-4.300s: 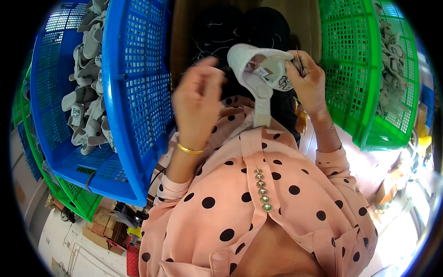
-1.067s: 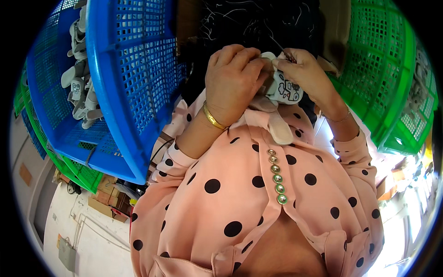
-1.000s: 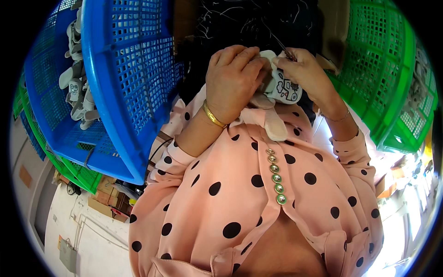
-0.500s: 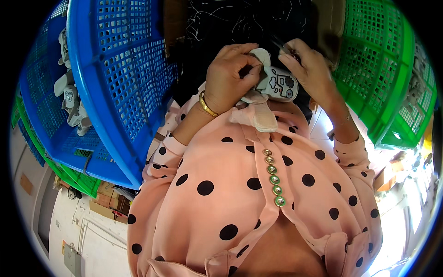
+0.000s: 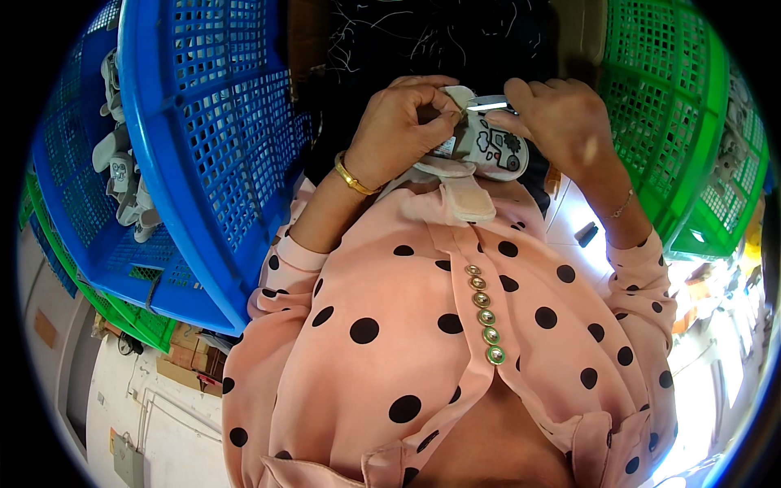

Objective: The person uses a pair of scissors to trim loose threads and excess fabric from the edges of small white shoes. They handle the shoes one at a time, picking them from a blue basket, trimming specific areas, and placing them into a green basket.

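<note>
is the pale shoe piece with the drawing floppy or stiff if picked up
The pale shoe piece is probably light, since the left hand seems to pinch its edge. Its strap looks likely to flop, as it lies bent over the shirt. The printed end may be somewhat springy: it shows a smooth, rounded shape.

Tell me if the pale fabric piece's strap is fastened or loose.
Loose: the strap sticks out, its wide end free over the dotted blouse.

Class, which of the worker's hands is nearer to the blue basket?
Left. The left hand holds the pale shoe, right of the blue basket; the right hand, holding a metal tool, is farther right, toward the green basket.
</note>
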A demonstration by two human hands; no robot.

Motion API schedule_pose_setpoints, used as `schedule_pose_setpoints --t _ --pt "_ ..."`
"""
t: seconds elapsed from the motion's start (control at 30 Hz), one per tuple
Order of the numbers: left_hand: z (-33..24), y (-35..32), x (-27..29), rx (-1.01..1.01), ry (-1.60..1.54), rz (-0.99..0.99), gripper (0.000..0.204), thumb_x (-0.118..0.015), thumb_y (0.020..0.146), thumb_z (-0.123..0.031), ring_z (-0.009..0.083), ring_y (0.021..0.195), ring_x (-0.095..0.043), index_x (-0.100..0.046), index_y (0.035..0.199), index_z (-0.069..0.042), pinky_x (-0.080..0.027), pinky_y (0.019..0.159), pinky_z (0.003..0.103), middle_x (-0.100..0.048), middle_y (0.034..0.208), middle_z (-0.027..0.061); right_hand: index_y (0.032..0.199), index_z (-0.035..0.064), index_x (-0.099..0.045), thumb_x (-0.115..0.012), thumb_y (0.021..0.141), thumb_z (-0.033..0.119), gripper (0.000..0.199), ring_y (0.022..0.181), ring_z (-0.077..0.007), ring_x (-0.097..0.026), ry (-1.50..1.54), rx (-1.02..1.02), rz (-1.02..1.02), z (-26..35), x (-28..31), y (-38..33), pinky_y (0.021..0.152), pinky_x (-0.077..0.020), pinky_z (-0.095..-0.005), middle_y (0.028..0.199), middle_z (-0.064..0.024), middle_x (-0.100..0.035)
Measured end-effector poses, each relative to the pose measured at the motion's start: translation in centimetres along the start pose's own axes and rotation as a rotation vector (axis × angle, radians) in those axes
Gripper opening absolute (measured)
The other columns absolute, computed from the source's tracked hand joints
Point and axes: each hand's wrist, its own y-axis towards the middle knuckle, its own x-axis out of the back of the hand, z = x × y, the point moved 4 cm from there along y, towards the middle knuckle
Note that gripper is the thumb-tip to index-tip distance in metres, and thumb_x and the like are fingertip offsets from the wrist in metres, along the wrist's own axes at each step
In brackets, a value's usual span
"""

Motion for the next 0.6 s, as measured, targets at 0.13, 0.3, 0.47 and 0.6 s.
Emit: schedule_pose_setpoints --t 0.13,0.3,0.47,0.6 --pt "0.6 0.1 -0.1 0.023 -0.090 -0.016 0.013 -0.069 0.082 -0.010 0.0188 0.098 -0.064 -0.073 0.088 0.000 -0.053 0.082 0.029 -0.066 0.117 0.0149 0.072 0.0135 -0.050 -0.062 0.083 0.048 0.038 0.055 -0.0162 -0.059 -0.064 0.008 -0.013 0.3 0.0 0.0 0.056 -0.0440 -0.0281 0.056 -0.0008 -0.053" --pt "0.8 0.2 -0.2 -0.006 -0.067 -0.034 0.014 -0.070 0.081 -0.013 0.0237 0.104 -0.065 -0.074 0.088 -0.002 -0.051 0.089 0.032 -0.069 0.112 0.0160 0.071 0.0146 -0.050 -0.063 0.082 0.048 0.038 0.056 -0.0150 -0.059 -0.060 -0.010 -0.053 0.2 -0.5 -0.2 0.056 -0.0439 -0.0276 0.056 0.0000 -0.053" --pt "0.6 0.2 -0.2 -0.009 -0.062 -0.038 0.014 -0.069 0.081 -0.013 0.0238 0.106 -0.064 -0.075 0.088 -0.002 -0.050 0.090 0.033 -0.069 0.111 0.0159 0.071 0.0146 -0.051 -0.063 0.082 0.047 0.036 0.054 -0.0155 -0.059 -0.069 -0.021 -0.041 0.2 -1.0 -0.3 0.055 -0.0440 -0.0286 0.056 0.0000 -0.054" --pt "0.6 0.1 -0.2 0.003 -0.060 -0.031 0.014 -0.069 0.081 -0.013 0.0225 0.103 -0.065 -0.074 0.088 -0.002 -0.052 0.087 0.032 -0.068 0.113 0.0161 0.072 0.0133 -0.053 -0.063 0.082 0.047 0.037 0.054 -0.0183 -0.060 0.006 -0.042 -0.042 -0.1 -1.0 -0.5 0.054 -0.0445 -0.0302 0.056 -0.0020 -0.055"
